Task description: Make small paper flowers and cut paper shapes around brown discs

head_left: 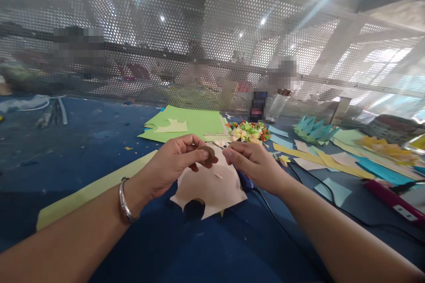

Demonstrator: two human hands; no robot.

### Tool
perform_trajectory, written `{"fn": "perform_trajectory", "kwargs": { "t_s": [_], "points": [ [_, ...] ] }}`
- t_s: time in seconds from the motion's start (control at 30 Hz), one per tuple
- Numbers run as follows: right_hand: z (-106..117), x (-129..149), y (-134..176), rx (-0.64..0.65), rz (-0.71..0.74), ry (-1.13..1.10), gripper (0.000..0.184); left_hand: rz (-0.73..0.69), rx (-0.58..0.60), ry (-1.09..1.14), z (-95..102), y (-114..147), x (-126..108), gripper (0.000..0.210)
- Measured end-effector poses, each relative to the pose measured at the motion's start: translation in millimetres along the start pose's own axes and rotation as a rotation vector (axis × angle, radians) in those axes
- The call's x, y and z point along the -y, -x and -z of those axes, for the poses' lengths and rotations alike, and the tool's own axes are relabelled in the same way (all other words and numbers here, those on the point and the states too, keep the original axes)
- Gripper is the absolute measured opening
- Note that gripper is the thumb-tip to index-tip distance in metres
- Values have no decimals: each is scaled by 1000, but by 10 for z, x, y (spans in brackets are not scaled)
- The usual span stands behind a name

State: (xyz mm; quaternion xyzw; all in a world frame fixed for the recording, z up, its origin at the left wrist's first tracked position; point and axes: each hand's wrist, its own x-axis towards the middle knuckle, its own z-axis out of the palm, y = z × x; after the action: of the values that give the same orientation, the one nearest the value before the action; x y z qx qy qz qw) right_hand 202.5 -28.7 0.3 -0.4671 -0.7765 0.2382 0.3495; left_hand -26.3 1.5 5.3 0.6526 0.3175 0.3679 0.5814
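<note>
My left hand (174, 161), with a silver bangle on its wrist, pinches a small brown round piece (206, 151) between thumb and fingers above a pale pink paper sheet (212, 188) with cut-out notches. My right hand (254, 161) is just to the right, fingers curled, fingertips close to the brown piece and to a small pale paper bit; what it grips is too small to make out. A blue tool (245, 181) with a black cord lies under my right hand on the blue table (99, 141).
Green paper sheets (186, 124) lie behind my hands, a pile of small coloured paper flowers (249, 131) beside them. A yellow-green strip (96, 188) runs at left. Teal folded shapes (314, 129), yellow and blue strips and a pink tool (395, 201) lie at right. A perforated metal screen stands behind.
</note>
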Motion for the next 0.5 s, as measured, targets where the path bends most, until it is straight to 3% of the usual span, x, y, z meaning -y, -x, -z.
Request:
{"fn": "perform_trajectory", "kwargs": {
  "t_s": [0.13, 0.33, 0.5],
  "points": [
    [-18, 10, 6, -49, 3, 5, 48, 11, -40, 45, -49, 3, 29, 18],
    [-44, 59, 24, -68, 32, 33, 44, -34, -26, 269, -115, 12, 60, 22],
    [-44, 96, 42, -81, 48, 88, 45, -66, -12, 307, -125, 19, 64, 24]
  ]
}}
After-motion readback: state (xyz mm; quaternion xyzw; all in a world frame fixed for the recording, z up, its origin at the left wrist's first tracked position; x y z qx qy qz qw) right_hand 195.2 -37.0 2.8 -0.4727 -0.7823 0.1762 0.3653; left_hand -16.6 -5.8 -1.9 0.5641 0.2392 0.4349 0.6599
